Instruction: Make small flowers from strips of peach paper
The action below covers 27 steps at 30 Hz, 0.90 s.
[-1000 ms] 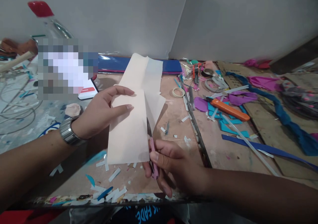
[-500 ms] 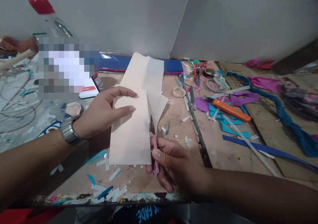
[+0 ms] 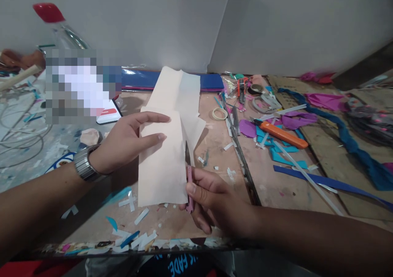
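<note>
A long cream sheet of paper (image 3: 161, 162), folded or layered, lies across the middle of the worktable. My left hand (image 3: 129, 140), a metal watch on its wrist, holds the sheet by its left edge. Its thumb and index finger rest on top, apart from each other; the other fingers are hidden. My right hand (image 3: 211, 195) grips pink-handled scissors (image 3: 189, 183) at the paper's right edge. The dark blades point away from me, between the upper layer and a loose flap (image 3: 195, 129) on the right. How far the blades are apart is hard to see.
Right of the paper lie a tape ring (image 3: 220, 113), an orange utility knife (image 3: 281, 134) and colored scraps. Behind stands a blue folded stack (image 3: 141, 79) against the grey wall. At left is a phone (image 3: 109, 112), partly blurred out. Paper clippings (image 3: 141, 216) litter the front edge.
The lower end of the paper has shifted slightly to the right and curved. The scissors have turned a little and their handles sit slightly higher. Both hands keep their holds.
</note>
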Each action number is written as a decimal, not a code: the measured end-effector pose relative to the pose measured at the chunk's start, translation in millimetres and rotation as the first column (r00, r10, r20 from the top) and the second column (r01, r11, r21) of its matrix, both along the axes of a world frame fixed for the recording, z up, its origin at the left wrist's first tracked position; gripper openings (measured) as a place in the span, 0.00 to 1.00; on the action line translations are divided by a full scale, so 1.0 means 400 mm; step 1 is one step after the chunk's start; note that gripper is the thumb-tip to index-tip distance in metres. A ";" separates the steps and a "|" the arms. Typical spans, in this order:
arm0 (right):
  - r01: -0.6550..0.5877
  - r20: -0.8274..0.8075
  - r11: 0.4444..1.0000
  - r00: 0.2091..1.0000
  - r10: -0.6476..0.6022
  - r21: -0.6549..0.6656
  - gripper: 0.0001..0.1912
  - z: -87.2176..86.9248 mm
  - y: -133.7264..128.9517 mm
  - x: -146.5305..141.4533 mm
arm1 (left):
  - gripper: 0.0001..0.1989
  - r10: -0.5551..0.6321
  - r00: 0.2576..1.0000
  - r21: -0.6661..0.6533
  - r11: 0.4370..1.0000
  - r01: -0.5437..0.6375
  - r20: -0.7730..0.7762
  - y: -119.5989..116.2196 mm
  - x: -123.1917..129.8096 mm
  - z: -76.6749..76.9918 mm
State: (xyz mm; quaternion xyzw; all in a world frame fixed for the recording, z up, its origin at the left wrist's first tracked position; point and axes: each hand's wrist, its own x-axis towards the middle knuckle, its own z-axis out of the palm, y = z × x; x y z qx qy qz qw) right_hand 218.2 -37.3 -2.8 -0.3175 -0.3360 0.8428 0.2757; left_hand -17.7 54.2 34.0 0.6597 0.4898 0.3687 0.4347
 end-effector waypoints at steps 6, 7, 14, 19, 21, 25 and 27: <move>0.013 0.028 1.000 1.000 -0.014 0.018 0.24 0.005 0.003 0.005 | 0.20 -0.001 1.000 0.000 1.000 0.001 -0.011 -0.002 0.001 0.000; 0.014 0.036 1.000 0.999 -0.015 0.021 0.24 0.005 0.004 0.005 | 0.20 -0.002 1.000 0.014 1.000 0.002 -0.013 -0.002 0.001 -0.001; 0.036 0.069 0.999 0.997 -0.039 0.038 0.25 0.005 0.006 0.008 | 0.23 -0.009 0.999 0.084 0.996 0.014 -0.050 0.001 0.000 -0.006; 0.035 0.024 0.999 0.999 -0.035 0.016 0.24 -0.001 0.004 0.009 | 0.21 -0.004 0.997 0.074 0.997 0.009 -0.075 -0.003 0.002 0.000; 0.021 0.002 1.000 1.000 -0.021 -0.010 0.23 -0.002 0.003 0.008 | 0.21 -0.004 0.997 0.061 0.998 0.009 -0.074 -0.004 0.003 0.002; -0.012 -0.035 0.999 0.999 0.010 -0.049 0.24 -0.001 0.003 0.004 | 0.21 -0.016 0.996 0.063 0.998 0.022 -0.084 -0.003 0.002 0.003; -0.011 -0.052 0.999 0.999 0.008 -0.050 0.24 -0.001 0.004 0.003 | 0.21 -0.017 0.996 0.068 0.997 0.023 -0.090 -0.002 0.001 0.002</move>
